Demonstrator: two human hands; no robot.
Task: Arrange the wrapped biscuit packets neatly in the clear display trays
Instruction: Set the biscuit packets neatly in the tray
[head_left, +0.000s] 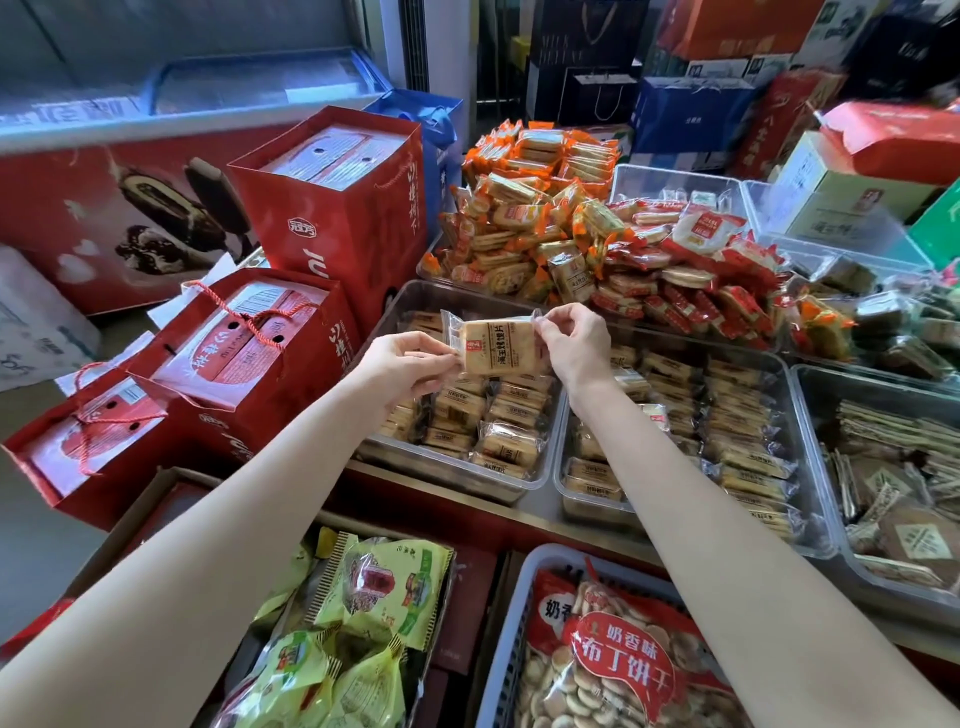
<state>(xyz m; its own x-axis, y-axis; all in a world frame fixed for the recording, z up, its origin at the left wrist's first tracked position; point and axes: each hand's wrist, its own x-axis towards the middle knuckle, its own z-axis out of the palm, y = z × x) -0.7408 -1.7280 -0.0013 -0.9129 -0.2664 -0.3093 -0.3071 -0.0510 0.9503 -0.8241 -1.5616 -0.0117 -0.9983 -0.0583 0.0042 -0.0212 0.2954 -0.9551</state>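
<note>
Hands meet above the left clear tray (540, 470): your left hand (402, 364) pinches the biscuit packet (496, 345) at its nine o'clock edge, your right hand (574, 345) pinches its three o'clock edge, fingers curled on the wrapper. The packet is held in the air over rows of similar packets (498, 415). At three o'clock a second tray (810, 535) holds more rows.
</note>
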